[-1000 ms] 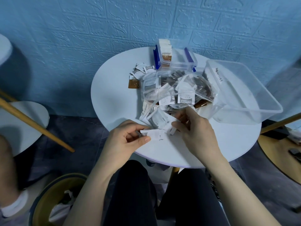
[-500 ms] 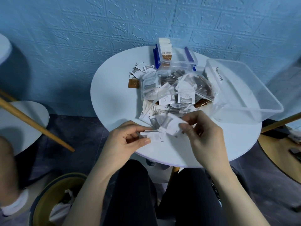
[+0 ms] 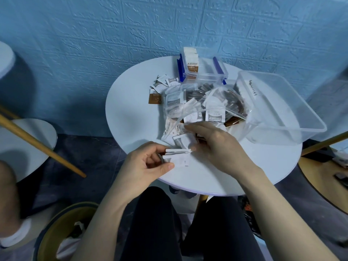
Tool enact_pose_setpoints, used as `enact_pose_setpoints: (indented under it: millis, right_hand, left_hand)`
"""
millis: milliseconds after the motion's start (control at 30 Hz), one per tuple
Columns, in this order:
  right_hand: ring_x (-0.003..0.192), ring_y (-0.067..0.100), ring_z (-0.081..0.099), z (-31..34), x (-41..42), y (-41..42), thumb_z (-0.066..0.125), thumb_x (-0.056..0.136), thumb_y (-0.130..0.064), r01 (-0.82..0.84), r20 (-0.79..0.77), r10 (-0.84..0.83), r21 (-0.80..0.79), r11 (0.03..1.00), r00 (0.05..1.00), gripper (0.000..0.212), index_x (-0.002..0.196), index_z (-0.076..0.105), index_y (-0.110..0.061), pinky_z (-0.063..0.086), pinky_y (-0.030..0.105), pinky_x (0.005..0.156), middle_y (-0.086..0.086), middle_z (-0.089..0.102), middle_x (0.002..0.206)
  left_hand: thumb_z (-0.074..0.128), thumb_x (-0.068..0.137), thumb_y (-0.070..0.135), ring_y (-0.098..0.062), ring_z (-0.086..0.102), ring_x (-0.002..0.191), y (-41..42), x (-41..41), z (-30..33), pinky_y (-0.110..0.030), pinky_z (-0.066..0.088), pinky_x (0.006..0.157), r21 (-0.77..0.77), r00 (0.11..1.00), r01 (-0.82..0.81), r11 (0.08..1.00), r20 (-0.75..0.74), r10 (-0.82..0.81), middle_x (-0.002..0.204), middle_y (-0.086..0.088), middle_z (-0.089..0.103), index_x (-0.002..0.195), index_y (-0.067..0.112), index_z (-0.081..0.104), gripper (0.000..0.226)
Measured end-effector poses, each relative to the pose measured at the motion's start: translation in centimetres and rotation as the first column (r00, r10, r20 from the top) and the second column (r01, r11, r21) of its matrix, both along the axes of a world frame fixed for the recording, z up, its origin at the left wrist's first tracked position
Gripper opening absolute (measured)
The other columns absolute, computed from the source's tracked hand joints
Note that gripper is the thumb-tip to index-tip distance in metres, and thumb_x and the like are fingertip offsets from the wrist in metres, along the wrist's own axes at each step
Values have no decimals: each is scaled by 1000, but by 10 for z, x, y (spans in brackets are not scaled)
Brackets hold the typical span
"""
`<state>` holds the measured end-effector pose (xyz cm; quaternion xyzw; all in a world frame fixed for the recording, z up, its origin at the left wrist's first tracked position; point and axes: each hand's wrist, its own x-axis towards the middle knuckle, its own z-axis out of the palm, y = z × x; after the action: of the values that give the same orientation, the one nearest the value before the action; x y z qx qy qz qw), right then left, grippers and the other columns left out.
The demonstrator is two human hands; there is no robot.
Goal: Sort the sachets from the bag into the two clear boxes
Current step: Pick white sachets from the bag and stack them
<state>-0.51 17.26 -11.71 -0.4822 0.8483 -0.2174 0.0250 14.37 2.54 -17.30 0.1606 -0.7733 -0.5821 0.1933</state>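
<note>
Far left there's a 2nd white table w/ a wooden pole slanting across it, well apart from the main round table. Below that, a bin on the floor just left of the person's knees.

Main table: left third of the top is bare white, curved rim runs down toward the left hand. That hand sits right at the near edge, thumb & fingers curled, pinching a small stack of white sachets by their left end. The stack pokes out to the right, over the tabletop.

Further back, a few loose sachets lie scattered, incl. a brown one, near the small clear box w/ blue clips at the far rim, close to the blue wall. Some sachets stand upright in its left end.

Middle: the clear bag, crumpled, mouth facing the person, packed w/ white & brown sachets, some spilling out in front.

Right hand is just in front of the bag mouth, fingers bent down onto the spilled pile, fingertips touching the right end of the stack. Can't tell if it's actually pinching anything.

Right side: big clear box, tipped up against the bag, overhanging the table's right edge. Near-right part of the top is bare. Another pole past it.
</note>
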Motion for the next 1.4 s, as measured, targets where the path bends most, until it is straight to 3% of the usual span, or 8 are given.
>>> enact_pose_setpoints:
  millis: [167,333,400,667,833,1167,1267,1400]
  right_hand:
    - [99,25,59,-3,-1,-3,66,80,-21,16,-82,-8,90,996,997,55,132,51,-31,45,34,69,-7,51,119]
    - [77,18,55,-7,3,4,70,81,-9,47,102,-28,-182,982,994,17,94,67,-19,47,40,71,-5,56,92]
    - [75,14,55,-8,7,7,71,81,-6,47,165,-4,-256,966,986,15,85,68,-20,47,36,70,-6,60,84]
    - [72,-3,57,-16,27,9,61,89,-1,25,294,77,-331,943,953,24,95,73,-21,40,11,69,-20,61,83]
    - [72,11,62,-18,33,27,62,89,-3,189,529,77,-430,883,845,33,99,66,-34,52,24,68,-11,68,86]
    - [73,2,66,-21,33,41,63,88,-2,322,553,-13,-465,824,833,37,92,68,-39,49,14,69,-18,72,85]
    - [76,-1,63,-14,22,43,64,88,-3,273,415,-64,-467,841,908,35,92,69,-38,47,14,65,-18,71,83]
    - [93,17,56,-4,-5,34,67,87,-14,150,-77,-189,-358,921,979,18,104,71,-20,45,27,76,-8,67,103]
  left_hand:
    - [81,73,17,-19,56,64,1,0,1,-24,48,60,-20,1000,-1,1000,-3,1,69,-1,62,90,37,68,30]
    - [82,73,17,-24,57,65,2,0,2,-23,49,60,-17,1000,-7,1000,-3,7,72,-2,63,93,37,69,31]
    - [81,73,16,-19,56,64,2,-1,2,-24,49,61,-15,1000,-3,1000,-6,3,72,0,63,99,43,68,39]
    - [80,74,14,-11,55,68,4,-3,8,-18,46,63,-83,999,27,996,-24,-29,91,12,62,96,47,68,41]
    - [81,75,12,-6,55,67,5,-5,13,-12,43,62,-175,999,48,983,2,-49,91,19,58,98,38,69,37]
    - [80,75,12,-8,53,66,21,-26,11,-20,45,63,-136,992,128,982,7,-128,84,11,57,98,39,67,37]
    - [81,75,11,-4,47,59,20,-27,8,-14,39,59,-103,994,104,989,-16,-106,70,11,52,94,38,68,36]
    - [81,74,12,-4,43,55,22,-27,3,-14,37,56,-41,996,81,996,-28,-82,63,15,51,92,43,69,37]
